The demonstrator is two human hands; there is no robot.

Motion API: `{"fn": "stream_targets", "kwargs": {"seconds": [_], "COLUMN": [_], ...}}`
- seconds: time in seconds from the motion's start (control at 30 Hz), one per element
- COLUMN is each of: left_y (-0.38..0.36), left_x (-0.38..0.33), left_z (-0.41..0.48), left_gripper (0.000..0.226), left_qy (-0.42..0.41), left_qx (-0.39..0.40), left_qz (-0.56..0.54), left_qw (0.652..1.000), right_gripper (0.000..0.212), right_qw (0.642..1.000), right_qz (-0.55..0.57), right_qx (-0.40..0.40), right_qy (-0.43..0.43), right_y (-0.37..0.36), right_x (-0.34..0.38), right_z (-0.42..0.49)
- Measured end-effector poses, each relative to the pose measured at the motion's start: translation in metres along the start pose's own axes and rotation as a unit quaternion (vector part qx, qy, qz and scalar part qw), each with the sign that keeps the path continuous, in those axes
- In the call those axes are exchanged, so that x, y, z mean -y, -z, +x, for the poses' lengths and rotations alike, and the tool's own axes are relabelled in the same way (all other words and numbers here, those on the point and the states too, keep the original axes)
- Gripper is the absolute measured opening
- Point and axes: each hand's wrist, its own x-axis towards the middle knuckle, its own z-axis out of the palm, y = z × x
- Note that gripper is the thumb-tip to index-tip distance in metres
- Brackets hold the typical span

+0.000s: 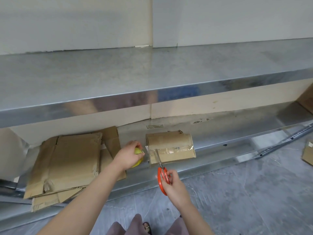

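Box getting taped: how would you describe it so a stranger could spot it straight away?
Look at the metal rack's lower shelf. Right of the flattened cardboard and the yellow tape roll stands the box, at the tips of the orange scissors. Alone on that shelf, it is folded into shape, with clear tape across its top.

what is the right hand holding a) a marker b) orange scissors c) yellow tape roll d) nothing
b: the right hand grips the orange scissors, blades over the taped box, while the left hand holds the yellow tape roll.
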Motion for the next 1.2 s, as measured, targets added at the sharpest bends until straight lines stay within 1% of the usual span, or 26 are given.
{"fn": "stream_targets", "kwargs": {"seconds": [0.17,0.33,0.67,0.8,0.9,0.97,1.1,1.2], "left_y": [0.004,0.008,0.012,0.013,0.014,0.013,0.012,0.013], "left_x": [0.002,0.001,0.002,0.001,0.001,0.001,0.002,0.002], "left_z": [0.006,0.011,0.007,0.005,0.003,0.002,0.002,0.003], "left_gripper": [0.022,0.025,0.023,0.023,0.022,0.023,0.024,0.021], "left_qy": [-0.001,-0.001,0.000,-0.006,-0.014,-0.012,-0.007,-0.004], "left_qx": [0.001,0.006,0.010,0.009,0.003,0.005,0.003,0.004], "left_qz": [-0.006,0.001,0.004,0.008,0.007,0.007,0.009,0.012], "left_qw": [1.000,1.000,1.000,1.000,1.000,1.000,1.000,1.000], "right_gripper": [0.036,0.033,0.036,0.040,0.042,0.038,0.016,0.013], "right_qw": [1.000,1.000,0.998,0.997,0.997,0.997,0.998,0.998], "right_qz": [-0.002,-0.001,0.007,0.027,0.037,0.042,0.020,0.016], "right_qx": [-0.025,0.002,0.060,0.073,0.068,0.063,0.060,0.057], "right_qy": [0.007,0.024,0.014,0.003,-0.005,-0.005,-0.010,-0.013], "right_y": [0.026,0.025,-0.004,-0.010,-0.015,-0.017,-0.016,-0.015], "right_x": [0.016,0.016,0.010,0.014,0.018,0.019,0.017,0.018], "right_z": [0.023,0.010,-0.011,-0.008,-0.004,-0.001,0.004,0.008]}}
